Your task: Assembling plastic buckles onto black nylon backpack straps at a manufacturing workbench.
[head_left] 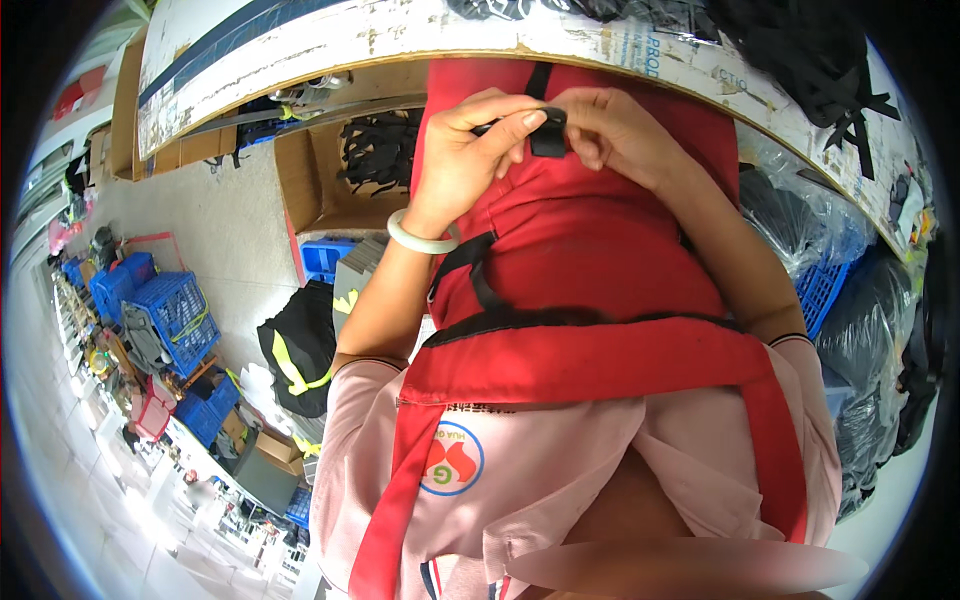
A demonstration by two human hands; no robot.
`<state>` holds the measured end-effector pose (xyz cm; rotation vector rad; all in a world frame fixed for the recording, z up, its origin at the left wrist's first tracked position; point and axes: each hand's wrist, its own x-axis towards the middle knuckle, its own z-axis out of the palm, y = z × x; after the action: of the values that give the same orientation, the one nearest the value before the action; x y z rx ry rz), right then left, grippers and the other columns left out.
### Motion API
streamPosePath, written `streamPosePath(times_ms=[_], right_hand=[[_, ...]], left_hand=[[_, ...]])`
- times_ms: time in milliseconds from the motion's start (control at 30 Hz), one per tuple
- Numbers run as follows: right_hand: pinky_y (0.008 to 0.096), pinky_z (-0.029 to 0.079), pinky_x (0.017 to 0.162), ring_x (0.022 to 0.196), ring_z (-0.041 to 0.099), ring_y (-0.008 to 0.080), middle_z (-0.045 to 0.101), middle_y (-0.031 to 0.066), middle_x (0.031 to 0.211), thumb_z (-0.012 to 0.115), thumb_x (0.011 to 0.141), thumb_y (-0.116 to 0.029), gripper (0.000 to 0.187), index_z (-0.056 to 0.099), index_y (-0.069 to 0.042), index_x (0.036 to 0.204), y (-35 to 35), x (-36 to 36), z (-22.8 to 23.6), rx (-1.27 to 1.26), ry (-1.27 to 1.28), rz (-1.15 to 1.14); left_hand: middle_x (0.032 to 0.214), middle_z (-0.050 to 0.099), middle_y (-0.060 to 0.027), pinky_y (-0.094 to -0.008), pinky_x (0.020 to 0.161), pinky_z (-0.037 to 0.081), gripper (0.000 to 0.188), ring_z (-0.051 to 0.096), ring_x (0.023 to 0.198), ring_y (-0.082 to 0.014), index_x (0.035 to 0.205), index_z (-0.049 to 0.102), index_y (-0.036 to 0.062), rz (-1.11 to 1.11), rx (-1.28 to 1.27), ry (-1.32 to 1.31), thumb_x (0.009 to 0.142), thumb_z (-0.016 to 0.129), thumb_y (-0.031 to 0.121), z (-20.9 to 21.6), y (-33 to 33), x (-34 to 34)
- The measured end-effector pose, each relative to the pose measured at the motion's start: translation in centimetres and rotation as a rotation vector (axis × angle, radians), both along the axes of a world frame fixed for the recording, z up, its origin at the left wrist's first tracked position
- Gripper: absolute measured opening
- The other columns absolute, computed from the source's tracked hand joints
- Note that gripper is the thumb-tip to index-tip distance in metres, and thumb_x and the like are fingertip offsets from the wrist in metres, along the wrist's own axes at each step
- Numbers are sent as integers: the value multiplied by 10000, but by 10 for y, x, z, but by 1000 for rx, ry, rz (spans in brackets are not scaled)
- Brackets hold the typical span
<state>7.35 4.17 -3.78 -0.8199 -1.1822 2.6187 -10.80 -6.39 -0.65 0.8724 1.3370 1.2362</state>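
Between my hands, above the lap of the red apron, is a short black webbing strap. My left hand pinches its upper end between thumb and fingers; a pale bangle circles that wrist. From the other side my right hand grips the same strap, its fingers bent and nearly meeting the left fingertips. A short flat end hangs down below the fingers. What lies inside the grip is partly hidden.
Just beyond my hands runs the worn edge of a white table, with black straps piled at its right. Below it stands a cardboard box holding black straps. Plastic-bagged goods lie at right, blue crates at left.
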Motion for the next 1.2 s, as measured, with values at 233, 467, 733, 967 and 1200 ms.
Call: streamPosePath(times_ms=[233,467,733,967,1200], right_hand=[[195,389,510,568,485,51,542,-22,688,582,915,-239,202,631,-44,918,8,-2,-9,373,-181,-140],[191,443,502,590,527,45,583,-3,750,565,935,-212,204,638,-53,1040,-25,-44,24,524,-110,224],[178,392,488,551,490,24,546,-36,658,577,942,-240,213,632,-38,976,-9,-16,15,477,-181,111],[198,461,571,663,574,67,617,17,778,586,921,-166,176,622,-16,1005,0,7,6,377,-54,-74],[287,457,800,874,583,168,615,55,917,626,851,-83,134,657,-44,976,8,31,36,878,93,60]], left_hand=[[811,655,-14,-177,451,388,231,541,581,-45,1061,679,21,303,-394,539,861,679,135,36,-91,-107],[1167,620,-66,-161,468,429,564,622,661,-80,1378,429,85,152,-216,68,842,559,-28,24,-72,-68],[1134,634,-139,-179,439,404,549,651,703,-125,1368,426,42,-73,-122,-318,846,576,-41,4,-16,-15],[743,625,-62,-187,398,358,270,497,493,-84,1023,626,-23,-73,-316,-332,963,534,223,-12,-4,-6],[668,516,-46,-192,356,283,296,432,447,-90,907,536,14,-494,-372,-867,947,550,307,-19,12,18]])
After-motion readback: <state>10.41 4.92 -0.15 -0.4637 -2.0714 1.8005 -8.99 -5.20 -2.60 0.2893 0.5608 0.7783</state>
